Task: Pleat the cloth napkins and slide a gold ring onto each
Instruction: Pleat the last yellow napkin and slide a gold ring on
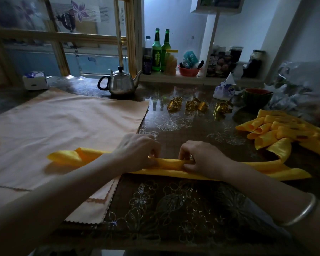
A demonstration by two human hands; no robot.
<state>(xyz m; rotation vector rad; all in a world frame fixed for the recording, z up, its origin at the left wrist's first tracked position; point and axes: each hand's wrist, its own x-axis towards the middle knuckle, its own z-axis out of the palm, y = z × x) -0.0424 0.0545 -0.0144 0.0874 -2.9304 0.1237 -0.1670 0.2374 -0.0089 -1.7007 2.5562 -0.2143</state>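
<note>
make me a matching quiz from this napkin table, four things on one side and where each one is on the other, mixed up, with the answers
Things:
1. teapot
2. gold rings
3. green bottles
4. yellow napkin

Places:
A. on the shelf behind the table
B. gripped by the left hand and the right hand
C. loose on the bare table, beyond the hands
D. just past the far edge of the peach cloth

Pairs: 1-D, 2-C, 3-A, 4-B
</note>
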